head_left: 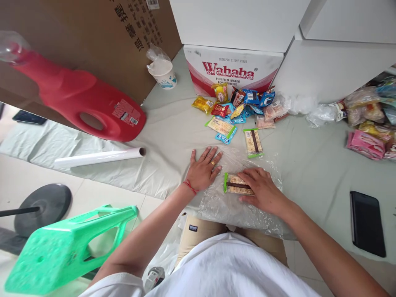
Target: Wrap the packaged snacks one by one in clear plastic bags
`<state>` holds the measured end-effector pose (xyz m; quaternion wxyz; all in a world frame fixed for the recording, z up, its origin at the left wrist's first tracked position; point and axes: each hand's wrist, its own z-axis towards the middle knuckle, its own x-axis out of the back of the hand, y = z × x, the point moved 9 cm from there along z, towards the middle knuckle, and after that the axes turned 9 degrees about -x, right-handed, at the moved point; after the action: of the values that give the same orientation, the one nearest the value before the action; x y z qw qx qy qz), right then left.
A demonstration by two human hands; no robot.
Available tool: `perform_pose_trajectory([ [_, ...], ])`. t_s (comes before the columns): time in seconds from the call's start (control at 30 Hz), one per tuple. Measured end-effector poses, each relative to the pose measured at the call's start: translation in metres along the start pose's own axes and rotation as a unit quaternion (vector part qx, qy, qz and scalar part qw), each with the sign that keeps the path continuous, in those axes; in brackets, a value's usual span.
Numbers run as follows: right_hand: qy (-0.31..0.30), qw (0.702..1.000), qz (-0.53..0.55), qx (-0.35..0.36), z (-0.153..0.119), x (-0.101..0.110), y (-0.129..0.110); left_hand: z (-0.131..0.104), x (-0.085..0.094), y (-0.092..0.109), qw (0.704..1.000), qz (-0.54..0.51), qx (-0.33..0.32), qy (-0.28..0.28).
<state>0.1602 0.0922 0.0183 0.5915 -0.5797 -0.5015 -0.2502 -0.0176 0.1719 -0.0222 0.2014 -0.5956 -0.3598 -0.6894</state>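
My left hand (202,170) lies flat with its fingers spread at the left edge of a clear plastic sheet (221,206). My right hand (261,187) rests over the right end of a green-edged cracker pack (234,184), its fingers wrapped on it; the covered end is hidden. Above it, another cracker pack (253,142) touches neither hand. A third green-edged pack (220,126) lies beside a pile of small snack packets (238,105) further back.
A Wahaha carton (229,66) stands behind the snacks. At the left are a red bottle (93,103), a paper cup (163,76) and a white roll (99,157). A phone (367,222) and more packets (368,144) lie right. A green stool (46,255) stands lower left.
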Motion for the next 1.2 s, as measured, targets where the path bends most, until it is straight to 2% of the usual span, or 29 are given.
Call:
perform_pose_trajectory([
  [0.1,0.077,0.997,0.017,-0.022,0.015,0.032,0.018,0.001,0.013,-0.009,0.998,-0.035,0.033,0.048],
  [0.17,0.121,0.989,-0.013,-0.085,0.03,0.049,0.045,0.006,0.024,-0.016,0.992,-0.059,0.066,0.092],
  [0.23,0.119,0.98,-0.041,-0.157,0.044,0.055,0.074,0.019,0.028,-0.016,0.99,-0.071,0.069,0.098],
  [0.37,0.073,0.966,-0.059,-0.24,0.058,0.049,0.109,0.053,0.023,-0.006,0.998,-0.044,0.015,0.049],
  [0.5,0.04,0.964,-0.048,-0.257,0.056,0.045,0.117,0.069,0.023,-0.012,0.999,-0.041,-0.002,0.029],
  [0.6,0.079,0.979,-0.029,-0.186,0.049,0.059,0.102,0.068,0.034,-0.012,0.996,-0.079,-0.041,0.021],
  [0.73,0.129,0.99,-0.033,-0.044,0.019,0.076,0.063,0.042,0.062,0.003,0.988,-0.088,-0.119,0.051],
  [0.83,0.15,0.987,-0.047,0.036,-0.016,0.073,0.039,0.007,0.072,0.021,0.981,-0.057,-0.172,0.076],
  [0.93,0.141,0.986,-0.05,0.079,-0.046,0.053,0.031,-0.03,0.059,0.042,0.97,-0.041,-0.232,0.056],
  [1.07,0.091,0.991,-0.04,0.085,-0.075,0.021,0.042,-0.068,0.028,0.059,0.955,-0.044,-0.294,-0.015],
  [1.13,0.087,0.993,-0.025,0.074,-0.09,0.014,0.047,-0.079,0.027,0.059,0.953,-0.046,-0.3,-0.016],
  [1.2,0.115,0.992,-0.009,0.057,-0.107,0.014,0.046,-0.086,0.037,0.056,0.955,-0.055,-0.29,0.012],
])
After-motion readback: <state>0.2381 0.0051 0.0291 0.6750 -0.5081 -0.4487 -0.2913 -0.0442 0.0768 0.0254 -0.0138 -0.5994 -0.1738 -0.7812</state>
